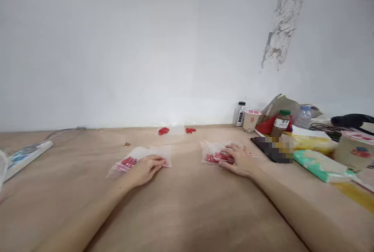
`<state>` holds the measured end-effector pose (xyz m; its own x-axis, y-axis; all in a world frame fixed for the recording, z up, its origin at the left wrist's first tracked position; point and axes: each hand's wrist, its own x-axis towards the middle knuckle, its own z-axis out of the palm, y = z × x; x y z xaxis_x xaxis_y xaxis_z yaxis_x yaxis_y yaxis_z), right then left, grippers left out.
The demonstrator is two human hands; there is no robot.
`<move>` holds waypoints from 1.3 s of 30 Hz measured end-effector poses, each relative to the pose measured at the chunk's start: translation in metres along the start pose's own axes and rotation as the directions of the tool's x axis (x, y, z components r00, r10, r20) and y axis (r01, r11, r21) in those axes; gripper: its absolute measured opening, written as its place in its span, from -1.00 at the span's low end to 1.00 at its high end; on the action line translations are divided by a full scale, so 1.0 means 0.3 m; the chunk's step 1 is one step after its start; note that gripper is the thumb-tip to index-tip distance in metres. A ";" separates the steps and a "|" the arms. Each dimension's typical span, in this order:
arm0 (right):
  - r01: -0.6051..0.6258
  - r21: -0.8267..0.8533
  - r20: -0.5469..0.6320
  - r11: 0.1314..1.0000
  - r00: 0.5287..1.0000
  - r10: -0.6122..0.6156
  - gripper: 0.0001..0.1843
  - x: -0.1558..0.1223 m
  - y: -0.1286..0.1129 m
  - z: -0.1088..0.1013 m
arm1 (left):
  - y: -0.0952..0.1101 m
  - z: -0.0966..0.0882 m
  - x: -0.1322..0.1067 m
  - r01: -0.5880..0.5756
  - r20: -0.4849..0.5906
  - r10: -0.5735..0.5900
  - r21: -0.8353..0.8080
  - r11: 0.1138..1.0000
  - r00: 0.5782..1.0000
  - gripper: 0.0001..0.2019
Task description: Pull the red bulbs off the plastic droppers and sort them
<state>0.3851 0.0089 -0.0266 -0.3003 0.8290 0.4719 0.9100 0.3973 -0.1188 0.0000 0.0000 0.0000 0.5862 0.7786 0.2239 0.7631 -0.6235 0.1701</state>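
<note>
On the brown table my left hand (146,169) rests over a fanned pile of clear plastic bags (137,152) holding small red pieces. Its fingers are closed together at the right end of the pile, on the edge of a bag. To the right, my right hand (238,161) lies with fingers spread on another stack of clear bags (208,150), whose red pieces show beside the fingertips. Farther back sit two small clear bags with red pieces, a left bunch (163,131) and a right bunch (190,130). What kind the red pieces are, I cannot make out.
At right stand a black-capped bottle (240,114), a paper cup (251,120), a green-capped bottle (281,123), a dark flat object (264,148), a green tissue pack (320,165) and a large cup (355,150). A white box-like object (29,156) lies at left. Behind runs the wall (131,49).
</note>
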 end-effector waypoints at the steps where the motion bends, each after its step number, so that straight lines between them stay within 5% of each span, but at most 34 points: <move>1: 0.046 0.005 -0.034 0.999 0.998 -0.046 -0.48 0.004 -0.037 -0.004 | 0.017 0.017 0.011 -0.001 -0.018 0.001 -0.002 1.000 1.000 -0.65; 6: 0.252 0.108 -0.108 0.962 0.965 -0.240 -0.75 0.034 -0.234 0.008 | 0.105 0.093 0.059 -0.051 -0.122 0.044 -0.054 0.997 0.992 -0.67; 12: 0.365 0.170 -0.088 0.915 0.931 -0.354 -0.77 0.098 -0.389 0.105 | 0.157 0.137 0.058 -0.066 -0.317 0.024 -0.123 0.990 0.948 -0.72; 20: 0.430 0.119 -0.187 0.895 0.895 -0.406 -0.81 0.099 -0.405 0.178 | 0.121 0.163 0.030 -0.116 -0.369 0.087 -0.057 0.992 0.925 -0.79; 35: 0.343 0.208 -0.224 0.916 0.928 -0.297 -0.95 0.084 -0.412 0.169 | 0.151 0.145 0.057 0.011 -0.302 -0.122 -0.344 0.939 0.946 -0.88; 39: 0.384 0.183 -0.257 0.905 0.907 -0.333 -0.88 0.082 -0.423 0.160 | 0.163 0.136 0.058 0.024 -0.308 -0.140 -0.351 0.936 0.941 -0.89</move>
<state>0.2485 -0.0022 -0.0419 -0.5020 0.5190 0.6919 0.6560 0.7498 -0.0865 0.0587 -0.0140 -0.0270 0.3615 0.7980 0.4822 0.6330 -0.5898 0.5015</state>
